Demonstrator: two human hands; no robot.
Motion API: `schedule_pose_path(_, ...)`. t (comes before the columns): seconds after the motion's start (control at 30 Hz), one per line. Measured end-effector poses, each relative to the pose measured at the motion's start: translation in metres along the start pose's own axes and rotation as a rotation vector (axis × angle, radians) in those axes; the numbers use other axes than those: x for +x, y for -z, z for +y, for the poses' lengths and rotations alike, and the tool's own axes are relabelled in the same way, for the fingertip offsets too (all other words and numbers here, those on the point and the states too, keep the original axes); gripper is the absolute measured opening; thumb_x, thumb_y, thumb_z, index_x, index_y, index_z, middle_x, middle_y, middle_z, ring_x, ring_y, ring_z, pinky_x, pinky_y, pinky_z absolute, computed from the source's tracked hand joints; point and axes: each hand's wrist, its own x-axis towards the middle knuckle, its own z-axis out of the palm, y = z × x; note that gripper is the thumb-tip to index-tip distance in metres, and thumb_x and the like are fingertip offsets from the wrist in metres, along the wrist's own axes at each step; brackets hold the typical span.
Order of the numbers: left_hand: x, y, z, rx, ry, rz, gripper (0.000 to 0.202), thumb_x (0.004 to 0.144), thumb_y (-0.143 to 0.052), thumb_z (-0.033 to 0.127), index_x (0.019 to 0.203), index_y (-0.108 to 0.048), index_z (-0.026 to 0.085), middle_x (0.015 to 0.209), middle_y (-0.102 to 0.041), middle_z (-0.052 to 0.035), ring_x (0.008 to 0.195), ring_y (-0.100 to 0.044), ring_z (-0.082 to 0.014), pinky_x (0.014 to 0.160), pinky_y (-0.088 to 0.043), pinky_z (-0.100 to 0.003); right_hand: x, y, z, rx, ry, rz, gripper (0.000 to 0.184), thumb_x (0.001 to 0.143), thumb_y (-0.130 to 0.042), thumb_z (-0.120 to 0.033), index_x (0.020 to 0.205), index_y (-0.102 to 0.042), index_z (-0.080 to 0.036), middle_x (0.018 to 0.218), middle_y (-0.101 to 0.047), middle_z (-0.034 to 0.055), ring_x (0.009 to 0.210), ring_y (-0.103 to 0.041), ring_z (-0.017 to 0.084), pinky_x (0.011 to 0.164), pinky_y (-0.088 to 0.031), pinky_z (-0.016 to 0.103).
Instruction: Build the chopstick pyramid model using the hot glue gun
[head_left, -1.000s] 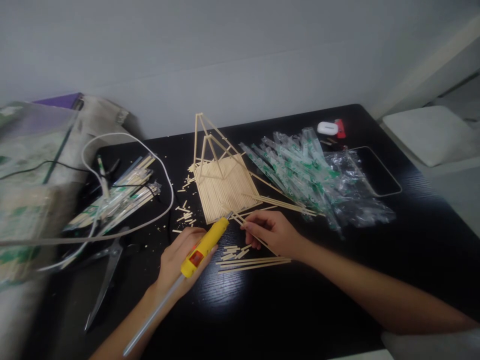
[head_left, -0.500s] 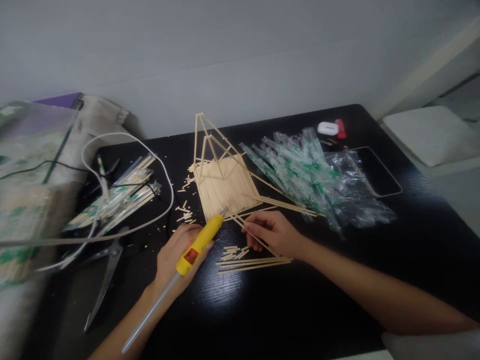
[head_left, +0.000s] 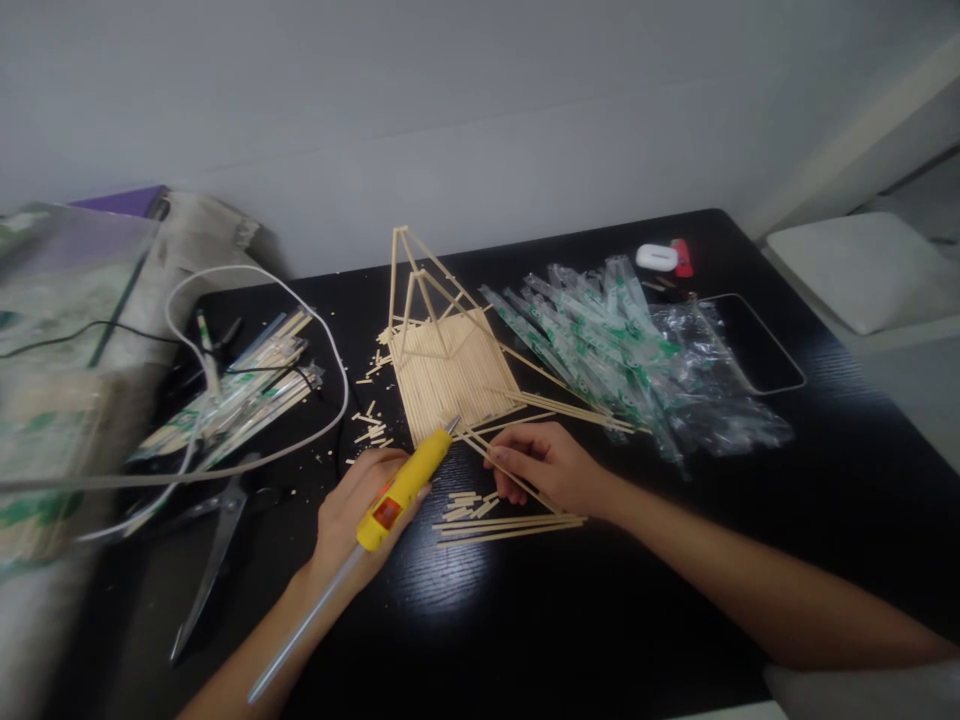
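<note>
My left hand (head_left: 360, 505) is closed around a yellow glue gun (head_left: 409, 485), with a clear glue stick (head_left: 304, 625) jutting from its rear. The gun's nozzle points at the end of a thin wooden stick (head_left: 525, 480), which my right hand (head_left: 540, 462) pinches between thumb and fingers. Whether nozzle and stick touch I cannot tell. Just beyond lies a flat panel of wooden sticks (head_left: 457, 370), and a frame of joined sticks (head_left: 420, 300) rises at its far side. Short cut pieces (head_left: 465, 505) and several longer sticks (head_left: 510, 528) lie below my right hand.
Clear wrappers with green print (head_left: 600, 340) are heaped on the right, beside a phone (head_left: 754, 345) and a white case (head_left: 656, 257). A white cable (head_left: 341, 400) loops over packaged sticks (head_left: 247, 390) on the left. Pliers-like tool (head_left: 214, 570) lies nearer. Stick scraps (head_left: 370, 430) flank the panel.
The glue gun and my left hand have shifted very slightly right and forward, the nozzle along the stick's end. My right hand stays nearly still.
</note>
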Motion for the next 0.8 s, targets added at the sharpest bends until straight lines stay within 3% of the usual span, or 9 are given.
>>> schedule_pose_path(0.23,-0.0024,-0.0027,0.0053,-0.033,0.007,-0.026,0.017,0.103,-0.066,0.034,0.108,-0.074,0.020,0.105,-0.076,-0.0085,0.092,-0.076,-0.0203,0.077,-0.066,-0.030,0.0011,0.0012,0.0020,0.013,0.000,-0.035,0.043,0.095,-0.073,-0.057,0.090,-0.069,-0.015,0.065,-0.068,-0.0002,0.053,-0.061,0.011,0.052,-0.051,0.022)
schedule_pose_path(0.5,0.0042,0.0060,-0.0012,0.011,0.021,0.028,0.012,0.101,-0.067,0.028,0.105,-0.073,0.018,0.104,-0.076,-0.0088,0.093,-0.075,-0.0209,0.086,-0.065,-0.033,0.0010,0.0012,0.0035,0.021,0.008,-0.038,0.041,0.096,-0.073,-0.056,0.090,-0.069,-0.015,0.064,-0.067,-0.0012,0.052,-0.059,0.010,0.052,-0.051,0.022)
schedule_pose_path(0.8,-0.0003,-0.0003,0.0016,-0.008,0.016,0.018,0.014,0.102,-0.065,0.030,0.105,-0.074,0.019,0.105,-0.075,-0.0086,0.094,-0.075,-0.0201,0.082,-0.065,-0.031,0.0009,0.0012,0.0013,0.015,0.004,-0.039,0.041,0.096,-0.072,-0.056,0.090,-0.068,-0.016,0.065,-0.067,-0.0011,0.053,-0.060,0.010,0.053,-0.052,0.023)
